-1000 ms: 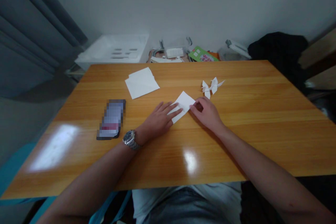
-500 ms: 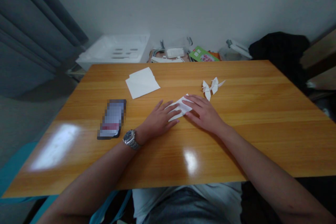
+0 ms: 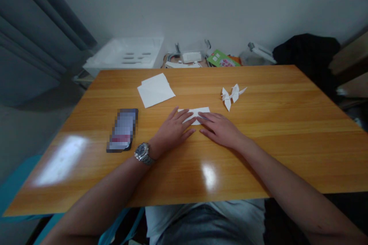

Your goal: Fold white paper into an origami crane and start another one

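Observation:
A folded white paper [image 3: 198, 112] lies flat on the wooden table [image 3: 258, 149], partly covered by both my hands. My left hand [image 3: 172, 130], with a metal watch on its wrist, rests on the paper's left part with fingers stretched flat. My right hand [image 3: 220, 129] lies on the paper's right part, fingers extended and pressing down. Both hands hold nothing; they only press the sheet.
A finished white paper crane [image 3: 231, 95] sits to the right behind my hands. A small stack of white sheets [image 3: 155, 90] lies at the back left, a phone [image 3: 123, 129] to the left. Boxes and clutter stand beyond the far edge.
The paper has been folded over from a diamond into a narrower flat strip. My right hand went from pinching its corner to lying flat on it; both hands slid slightly toward me.

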`<state>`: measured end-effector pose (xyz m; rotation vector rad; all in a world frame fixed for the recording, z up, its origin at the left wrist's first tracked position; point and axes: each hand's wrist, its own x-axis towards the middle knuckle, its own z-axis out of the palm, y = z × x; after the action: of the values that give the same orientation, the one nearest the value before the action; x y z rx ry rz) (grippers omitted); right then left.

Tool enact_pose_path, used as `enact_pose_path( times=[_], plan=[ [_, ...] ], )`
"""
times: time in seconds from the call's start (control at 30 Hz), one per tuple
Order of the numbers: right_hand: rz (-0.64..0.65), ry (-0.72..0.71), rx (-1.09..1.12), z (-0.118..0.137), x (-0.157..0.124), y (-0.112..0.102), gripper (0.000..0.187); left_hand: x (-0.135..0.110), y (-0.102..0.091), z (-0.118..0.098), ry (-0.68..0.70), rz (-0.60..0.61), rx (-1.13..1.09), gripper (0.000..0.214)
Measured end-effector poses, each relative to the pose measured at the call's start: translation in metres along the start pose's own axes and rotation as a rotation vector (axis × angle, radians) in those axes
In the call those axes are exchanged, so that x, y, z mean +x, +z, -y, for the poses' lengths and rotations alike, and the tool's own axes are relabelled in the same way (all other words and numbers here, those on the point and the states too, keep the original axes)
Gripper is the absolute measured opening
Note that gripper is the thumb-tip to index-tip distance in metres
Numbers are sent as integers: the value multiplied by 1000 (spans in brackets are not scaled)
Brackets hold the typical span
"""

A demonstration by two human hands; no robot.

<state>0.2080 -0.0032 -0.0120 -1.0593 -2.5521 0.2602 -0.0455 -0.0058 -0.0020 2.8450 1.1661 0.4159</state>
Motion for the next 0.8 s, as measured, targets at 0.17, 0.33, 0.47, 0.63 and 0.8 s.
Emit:
enact_pose_path(
  times=[0.17, 0.33, 0.47, 0.63, 0.8],
  plan=[
    [-5, -20, 1, 0, 1, 0, 44, 0, 1, -1, -30, 23, -16, 49],
    [1, -40, 46, 1, 1, 0, 40, 0, 0, 0, -70, 23, -40, 48],
    [-13, -68, 72, 2, 3, -1, 37, 0, 0, 1, -73, -5, -39, 47],
    [-21, -100, 114, 2, 4, -2, 37, 1, 2, 3, -63, -27, -37, 42],
    [-1, -56, 173, -1, 2, -1, 40, 1, 2, 4, -71, -18, -41, 39]
  ],
)
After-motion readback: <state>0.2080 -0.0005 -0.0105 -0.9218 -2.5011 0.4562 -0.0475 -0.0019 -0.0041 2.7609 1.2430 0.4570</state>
